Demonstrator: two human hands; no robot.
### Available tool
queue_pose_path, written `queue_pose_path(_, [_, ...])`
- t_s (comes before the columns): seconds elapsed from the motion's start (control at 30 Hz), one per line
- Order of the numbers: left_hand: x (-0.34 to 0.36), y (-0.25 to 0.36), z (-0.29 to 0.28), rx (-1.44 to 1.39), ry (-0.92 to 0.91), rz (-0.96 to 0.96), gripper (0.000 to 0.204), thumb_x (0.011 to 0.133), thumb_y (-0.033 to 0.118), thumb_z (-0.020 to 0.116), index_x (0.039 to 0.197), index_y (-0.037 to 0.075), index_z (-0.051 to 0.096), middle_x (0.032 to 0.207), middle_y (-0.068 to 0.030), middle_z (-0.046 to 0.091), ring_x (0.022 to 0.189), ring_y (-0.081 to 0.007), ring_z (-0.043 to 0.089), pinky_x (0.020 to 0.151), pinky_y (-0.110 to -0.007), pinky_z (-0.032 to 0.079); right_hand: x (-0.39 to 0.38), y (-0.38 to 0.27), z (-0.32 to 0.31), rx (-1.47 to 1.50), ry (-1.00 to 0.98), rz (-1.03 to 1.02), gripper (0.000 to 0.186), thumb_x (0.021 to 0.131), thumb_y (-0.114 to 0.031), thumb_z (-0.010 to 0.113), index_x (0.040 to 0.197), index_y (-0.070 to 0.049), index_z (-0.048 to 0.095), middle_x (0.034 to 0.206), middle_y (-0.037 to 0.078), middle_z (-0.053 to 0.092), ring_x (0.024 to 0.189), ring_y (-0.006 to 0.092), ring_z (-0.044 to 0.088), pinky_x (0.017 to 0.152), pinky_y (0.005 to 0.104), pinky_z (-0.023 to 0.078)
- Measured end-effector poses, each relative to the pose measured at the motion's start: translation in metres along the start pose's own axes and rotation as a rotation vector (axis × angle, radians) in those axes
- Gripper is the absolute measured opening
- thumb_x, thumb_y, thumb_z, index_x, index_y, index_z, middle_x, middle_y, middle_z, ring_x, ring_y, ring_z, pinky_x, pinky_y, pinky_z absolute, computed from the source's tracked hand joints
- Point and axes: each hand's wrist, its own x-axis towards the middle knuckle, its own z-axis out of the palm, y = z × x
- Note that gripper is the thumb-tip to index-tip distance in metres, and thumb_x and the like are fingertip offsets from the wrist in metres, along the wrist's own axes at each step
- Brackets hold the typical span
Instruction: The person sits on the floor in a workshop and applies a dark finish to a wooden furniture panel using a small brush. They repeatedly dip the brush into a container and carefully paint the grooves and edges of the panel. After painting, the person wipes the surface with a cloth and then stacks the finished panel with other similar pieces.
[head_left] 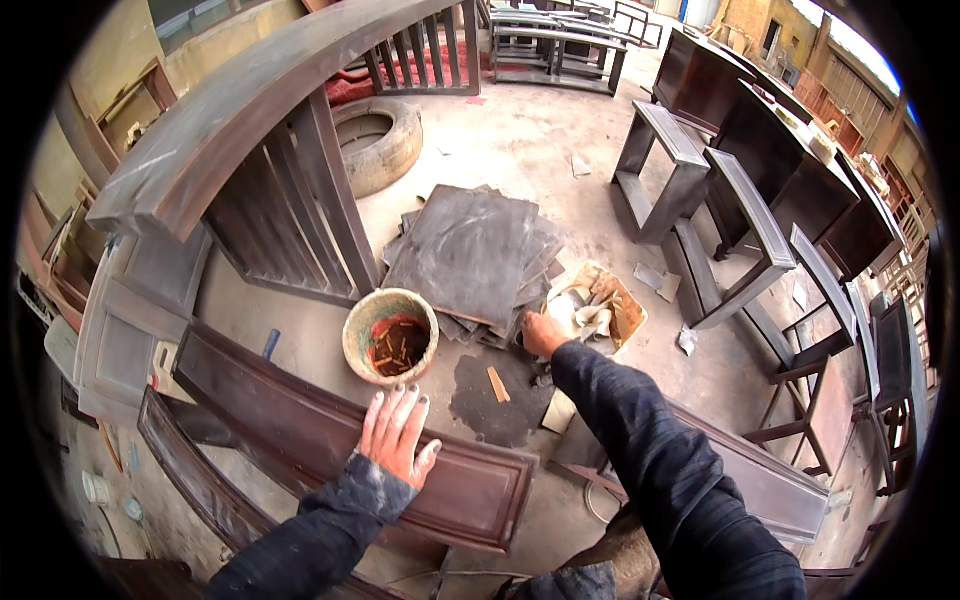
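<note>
My left hand point(398, 435), dusted with white, lies flat with fingers stretched out on a dark brown wooden panel point(470, 490) with a moulded edge. My right hand point(543, 335) reaches forward, its fingers curled closed between a stack of square dark boards point(465, 255) and a tub point(628, 315) of crumpled pale sheets. What those fingers hold, if anything, is hidden. A round bucket point(424, 310) with a crusted rim stands just beyond my left hand, with reddish-brown stuff and small sticks inside.
A large slatted wooden piece point(290, 190) rises at the left, and a tyre point(378, 150) lies behind it. A dark wet patch point(490, 415) with a wood chip point(498, 384) marks the floor. Bench frames point(665, 165) and dark cabinets point(765, 150) line the right.
</note>
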Motion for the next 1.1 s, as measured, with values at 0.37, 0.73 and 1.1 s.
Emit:
queue_pose_path(0.37, [-0.006,-0.003,-0.006,0.012,-0.034,-0.041,0.056,0.087,0.026,0.068,0.133,-0.003,0.053,0.138,-0.0222,0.052,0.134,-0.0403,0.045,0.113,-0.058,0.031,0.012,-0.033,0.006,0.037,-0.13,0.253,0.025,0.093,-0.025,0.056,0.096,-0.007,0.072,0.093,0.02,0.073,0.087,0.0356,0.073,0.075,0.0452,0.058])
queue_pose_path(0.73, [-0.008,-0.003,0.001,0.029,0.002,-0.008,0.055,0.088,0.018,0.067,0.135,-0.004,0.05,0.139,-0.0208,0.05,0.136,-0.039,0.043,0.117,-0.056,0.028,-0.009,-0.043,-0.093,0.2,0.389,0.152,0.032,0.086,-0.018,0.065,0.114,-0.006,0.054,0.082,0.024,0.068,0.079,0.0429,0.067,0.067,0.0534,0.053])
queue_pose_path(1.1, [-0.016,-0.006,0.015,0.078,-0.009,0.025,0.054,0.092,0.011,0.057,0.142,-0.003,0.044,0.147,-0.0221,0.044,0.14,-0.0382,0.039,0.119,-0.053,0.025,-0.288,-0.039,-0.296,1.823,0.381,0.413,0.032,0.101,-0.034,0.048,0.104,-0.004,0.058,0.082,0.008,0.062,0.065,0.0156,0.057,0.058,0.0309,0.047])
